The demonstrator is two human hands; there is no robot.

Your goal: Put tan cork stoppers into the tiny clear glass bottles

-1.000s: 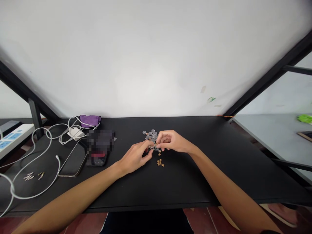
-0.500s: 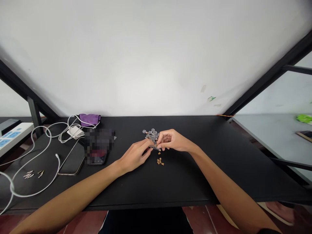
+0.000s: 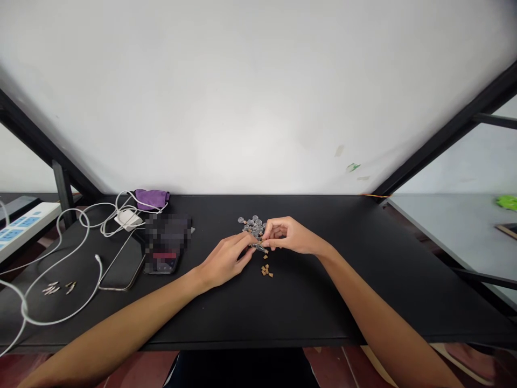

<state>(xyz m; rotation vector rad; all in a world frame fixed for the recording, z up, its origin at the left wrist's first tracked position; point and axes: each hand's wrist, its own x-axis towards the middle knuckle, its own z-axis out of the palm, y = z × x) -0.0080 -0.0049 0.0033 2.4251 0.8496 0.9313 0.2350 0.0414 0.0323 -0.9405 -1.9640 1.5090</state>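
My left hand (image 3: 226, 260) rests at the pile's near left side, thumb and forefinger closed on a small clear glass-like vial (image 3: 259, 247). From the right, my right hand (image 3: 291, 235) reaches in with thumb and forefinger pinched against its upper end; a bit of brown shows at those fingertips, too small to name for sure. Beyond both hands lies a heap of small clear round vials (image 3: 255, 222), partly covered by the fingers. Several tiny tan cork-like pieces (image 3: 266, 270) are scattered on the black table (image 3: 315, 302) just nearer to me.
On the left are a phone (image 3: 122, 264), a partly blurred dark phone (image 3: 163, 264), a white charger (image 3: 128, 219) with looping cable, a purple pouch (image 3: 152, 198) and a power strip (image 3: 24, 229). Small slim pieces (image 3: 51, 288) lie inside the cable loop. A wall (image 3: 242, 108) stands behind.
The whole view has shifted slightly, moving the scene a little right and down. Both hands stay together at the pile, with only a slight shift of the fingers and the vial.
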